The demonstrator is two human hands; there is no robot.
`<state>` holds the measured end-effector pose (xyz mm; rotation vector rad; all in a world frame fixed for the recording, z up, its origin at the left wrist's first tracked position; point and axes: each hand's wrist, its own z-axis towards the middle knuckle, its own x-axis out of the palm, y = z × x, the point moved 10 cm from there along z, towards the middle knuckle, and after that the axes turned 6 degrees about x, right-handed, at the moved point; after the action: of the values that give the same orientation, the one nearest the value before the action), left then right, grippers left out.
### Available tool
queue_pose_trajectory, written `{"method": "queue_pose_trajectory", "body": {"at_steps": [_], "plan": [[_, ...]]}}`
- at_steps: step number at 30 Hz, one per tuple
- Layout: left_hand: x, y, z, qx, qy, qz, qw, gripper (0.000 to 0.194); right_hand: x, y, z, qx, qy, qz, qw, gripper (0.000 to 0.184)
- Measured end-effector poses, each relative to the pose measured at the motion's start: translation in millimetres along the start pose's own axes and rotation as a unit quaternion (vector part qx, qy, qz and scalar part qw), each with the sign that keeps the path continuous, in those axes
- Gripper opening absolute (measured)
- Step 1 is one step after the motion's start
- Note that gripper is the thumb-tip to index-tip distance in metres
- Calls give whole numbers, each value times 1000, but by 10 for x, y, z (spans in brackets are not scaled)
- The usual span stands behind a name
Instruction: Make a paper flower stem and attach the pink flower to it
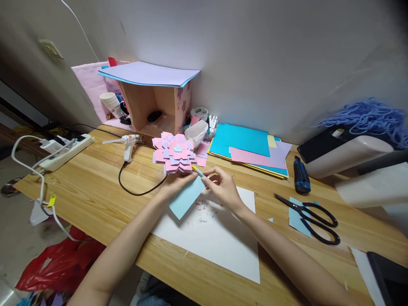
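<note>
Both of my hands are on a light blue sheet of paper (185, 199) above a white sheet (219, 242). My left hand (176, 183) holds its upper left side, fingers partly hidden behind it and the flower. At the paper's upper corner, my right hand (225, 189) pinches the edge, closed around it. A thin stick with a yellow end (194, 168) lies along that edge, and the paper looks curled around it. Just beyond my left hand is a layered pink and lilac paper flower (175, 154) with a small light blue centre.
A hot glue gun (128, 146) stands left, its cord crossing the table. Black scissors (310, 216) rest on a blue scrap at right, near a utility knife (301, 175). Coloured paper (242, 140) is stacked behind. An open box (153, 104) and a power strip (68, 152) stand left.
</note>
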<state>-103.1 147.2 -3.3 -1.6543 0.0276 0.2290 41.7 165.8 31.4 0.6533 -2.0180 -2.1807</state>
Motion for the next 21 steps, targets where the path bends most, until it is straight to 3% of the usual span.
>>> {"method": "queue_pose_trajectory", "body": {"at_steps": [6, 11, 16, 21], "plan": [[35, 53, 1, -7, 7, 24, 1000, 38, -26, -30, 4, -7, -14, -19, 1000, 12], [33, 83, -15, -19, -1, 54, 998, 36, 6, -140, 28, 32, 4, 32, 999, 14], [71, 183, -76, -85, -3, -8, 996, 40, -22, -151, 22, 42, -16, 52, 998, 18], [183, 48, -42, -27, 38, -93, 995, 38, -37, -185, 36, 68, -13, 67, 995, 20]]}}
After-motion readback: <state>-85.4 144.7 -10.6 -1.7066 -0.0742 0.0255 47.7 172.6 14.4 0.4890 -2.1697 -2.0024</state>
